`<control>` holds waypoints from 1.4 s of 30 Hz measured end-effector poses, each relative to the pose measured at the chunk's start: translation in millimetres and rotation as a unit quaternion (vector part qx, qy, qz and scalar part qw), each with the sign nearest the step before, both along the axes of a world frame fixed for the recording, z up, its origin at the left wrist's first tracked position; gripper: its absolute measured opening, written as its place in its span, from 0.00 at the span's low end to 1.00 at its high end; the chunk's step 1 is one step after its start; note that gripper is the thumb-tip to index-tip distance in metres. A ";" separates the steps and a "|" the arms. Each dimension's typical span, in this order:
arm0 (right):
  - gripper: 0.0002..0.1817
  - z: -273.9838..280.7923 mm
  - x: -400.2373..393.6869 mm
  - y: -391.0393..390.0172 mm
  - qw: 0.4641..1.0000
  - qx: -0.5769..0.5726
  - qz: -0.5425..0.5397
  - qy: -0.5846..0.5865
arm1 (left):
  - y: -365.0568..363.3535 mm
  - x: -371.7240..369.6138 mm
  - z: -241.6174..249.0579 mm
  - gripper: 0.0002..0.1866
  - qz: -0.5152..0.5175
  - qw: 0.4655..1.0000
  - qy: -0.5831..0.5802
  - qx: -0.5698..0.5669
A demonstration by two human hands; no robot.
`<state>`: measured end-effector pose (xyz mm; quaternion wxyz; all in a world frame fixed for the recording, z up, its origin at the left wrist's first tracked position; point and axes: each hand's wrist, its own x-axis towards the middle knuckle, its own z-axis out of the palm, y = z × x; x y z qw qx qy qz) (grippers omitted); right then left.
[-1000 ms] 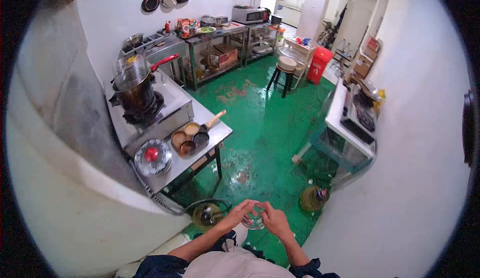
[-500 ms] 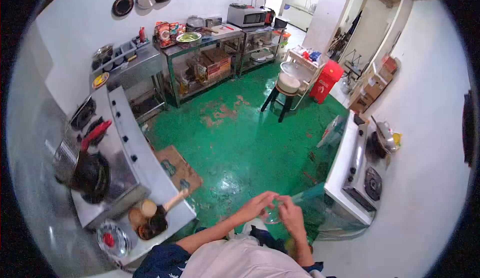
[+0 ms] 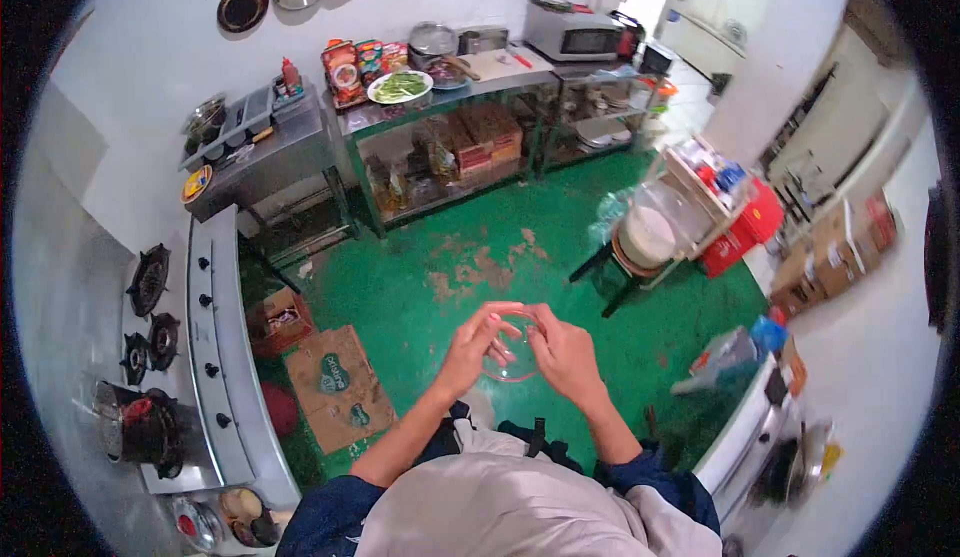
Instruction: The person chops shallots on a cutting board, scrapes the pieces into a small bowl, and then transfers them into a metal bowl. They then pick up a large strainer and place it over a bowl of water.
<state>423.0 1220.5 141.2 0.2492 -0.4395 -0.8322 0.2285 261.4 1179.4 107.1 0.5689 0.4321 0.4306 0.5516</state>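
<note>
In front of my body, above the green floor, I hold a clear round bowl with a pinkish rim. My left hand is closed on its left side, and some fingers show through the transparent wall. On the opposite side, my right hand grips the rim with bent fingers. Both hands meet close together along the top edge. Below them is the pale apron on my body.
A plate of cut greens stands on the steel table at the back. To the left runs a stove with a blackened pot. Flattened cardboard lies on the floor. A stool bearing a white tub stands at right.
My viewpoint has moved forward, and the back tables look nearer. Both hands with the bowl have come up higher in view, and the bowl now shows more fully between them.
</note>
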 end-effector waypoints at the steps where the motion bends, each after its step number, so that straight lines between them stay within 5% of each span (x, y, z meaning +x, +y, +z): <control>1: 0.11 -5.7 -11.0 35.5 1.000 0.005 0.019 0.008 | 30.9 -8.0 -4.3 0.26 0.022 1.000 0.006 0.007; 8: 0.14 -58.7 -48.6 293.1 0.999 -0.001 0.010 0.034 | 292.4 -51.7 -49.8 0.26 -0.005 1.000 0.009 -0.017; 12: 0.20 -48.8 -34.4 418.9 0.993 -0.106 -0.028 0.049 | 437.4 -47.0 -57.0 0.26 -0.065 0.995 -0.030 -0.063; 15: 0.19 -45.7 -15.4 512.0 0.961 -0.208 -0.078 0.164 | 538.1 -43.7 -44.9 0.29 -0.081 0.992 -0.040 -0.084; 19: 0.16 -96.4 3.5 658.5 0.921 -0.271 -0.154 0.232 | 677.4 -61.0 -80.2 0.31 -0.044 0.993 -0.057 -0.092; 31: 0.12 -162.9 -134.6 1120.9 0.969 -0.222 -0.006 0.112 | 987.0 -142.4 -161.5 0.28 0.319 0.931 -0.055 -0.167; 33: 0.12 -205.8 -163.2 1195.1 0.991 -0.110 0.025 0.071 | 1026.9 -162.4 -173.3 0.26 0.355 0.914 -0.041 -0.192; 36: 0.15 -257.4 -197.6 1260.1 0.998 -0.040 0.036 0.032 | 1078.4 -190.0 -225.8 0.24 0.398 0.904 0.032 -0.156; 37: 0.17 -261.0 -209.4 1281.1 0.999 -0.023 0.032 0.025 | 1092.9 -199.1 -230.5 0.22 0.389 0.897 0.122 -0.173; 42: 0.23 -268.1 -246.7 1337.0 0.992 -0.012 0.004 -0.124 | 1157.0 -229.4 -235.5 0.17 0.400 0.881 0.162 -0.193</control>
